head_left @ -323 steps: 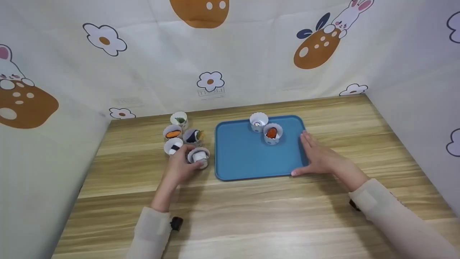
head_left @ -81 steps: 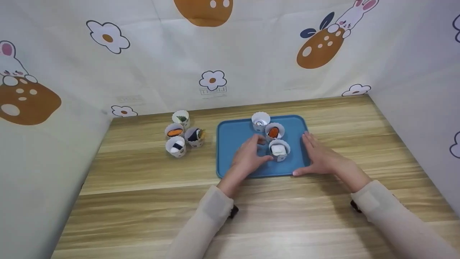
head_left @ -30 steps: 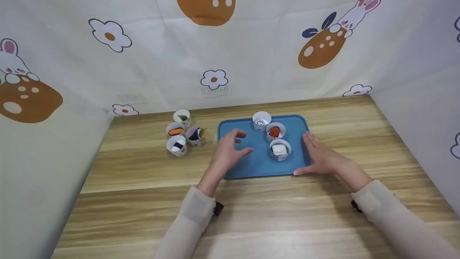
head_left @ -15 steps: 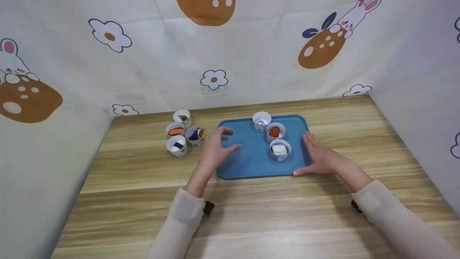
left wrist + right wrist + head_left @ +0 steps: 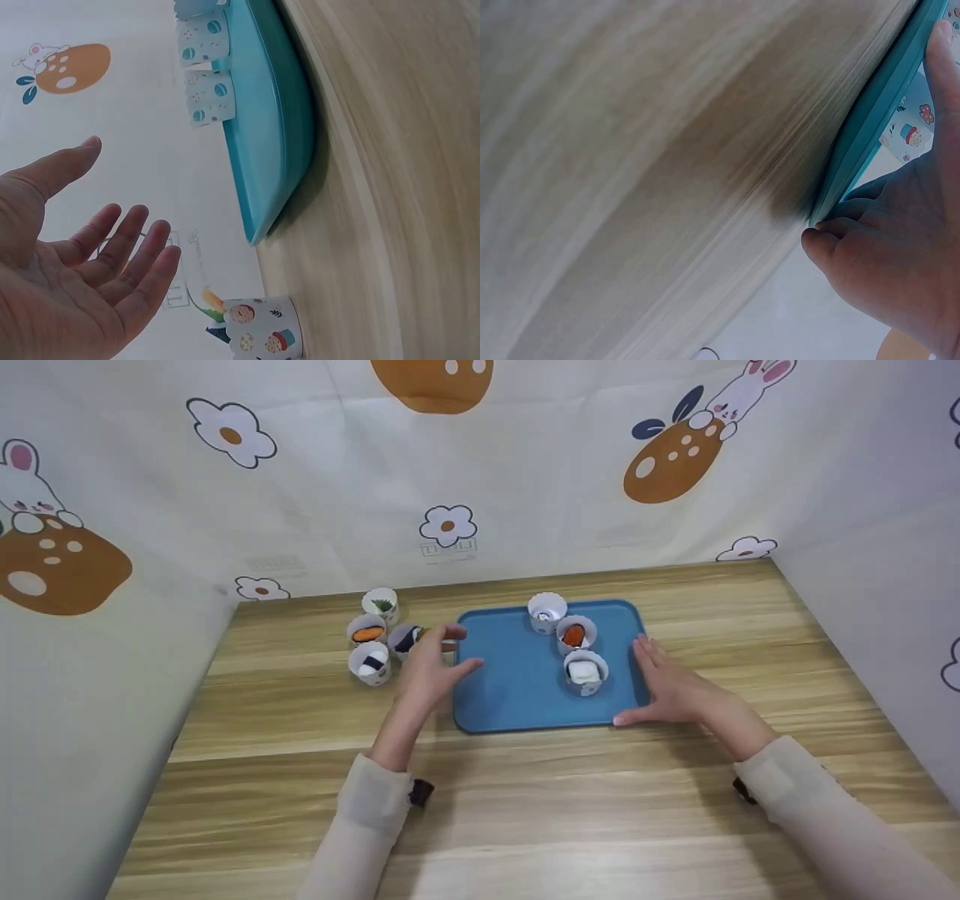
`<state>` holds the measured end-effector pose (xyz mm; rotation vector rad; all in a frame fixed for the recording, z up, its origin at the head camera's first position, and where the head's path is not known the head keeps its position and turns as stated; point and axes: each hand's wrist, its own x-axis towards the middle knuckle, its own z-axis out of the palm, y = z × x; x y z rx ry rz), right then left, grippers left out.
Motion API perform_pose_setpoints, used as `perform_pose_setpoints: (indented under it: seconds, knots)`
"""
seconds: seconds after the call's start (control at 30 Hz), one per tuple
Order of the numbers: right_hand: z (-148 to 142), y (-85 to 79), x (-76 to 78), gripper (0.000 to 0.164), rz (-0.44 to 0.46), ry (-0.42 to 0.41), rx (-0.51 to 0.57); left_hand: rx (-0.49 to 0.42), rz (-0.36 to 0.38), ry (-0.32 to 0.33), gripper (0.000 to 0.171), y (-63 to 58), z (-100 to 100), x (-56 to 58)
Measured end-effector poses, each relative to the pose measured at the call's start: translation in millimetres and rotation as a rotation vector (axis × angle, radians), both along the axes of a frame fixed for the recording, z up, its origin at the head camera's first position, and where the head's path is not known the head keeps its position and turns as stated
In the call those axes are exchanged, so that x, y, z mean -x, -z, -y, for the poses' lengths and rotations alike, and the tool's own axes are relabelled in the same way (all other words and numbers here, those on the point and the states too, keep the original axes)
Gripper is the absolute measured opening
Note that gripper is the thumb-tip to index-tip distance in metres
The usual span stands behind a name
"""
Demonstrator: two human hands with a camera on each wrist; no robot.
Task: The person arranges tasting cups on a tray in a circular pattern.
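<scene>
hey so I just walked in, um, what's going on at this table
Someone is using a blue tray and small cups with sushi-like pieces in them. Three cups stand on the tray, and four more cups stand on the table to its left. The right hand rests against the tray's right edge. The left hand, near its left edge, holds nothing.

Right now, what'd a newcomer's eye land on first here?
The blue tray in the middle of the table, bearing three cups. Next, the big brown prints on the backdrop behind it. Then the hands: left near four more cups left of the tray, right at its right edge.
</scene>
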<state>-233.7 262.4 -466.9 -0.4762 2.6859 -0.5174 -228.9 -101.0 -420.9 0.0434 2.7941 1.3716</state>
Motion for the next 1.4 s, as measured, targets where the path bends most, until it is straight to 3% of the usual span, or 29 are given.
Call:
perform_pose_setpoints:
  seconds: [0.37, 0.77, 1.4]
  knots:
    - [0, -0.4, -0.7, 0.14, -0.003, 0.002, -0.005, -0.03, 0.004, -0.045, 0.051, -5.3, 18, -0.9]
    - [1, -0.7, -1.8, 0.137, -0.035, -0.02, 0.025, -0.085, -0.078, -0.056, 0.049, -5.9, 40, -1.0]
    - [1, -1.0, -1.6, 0.138, -0.009, 0.0, 0.022, -0.109, -0.059, -0.118, 0.053, -6.9, 67, -2.4]
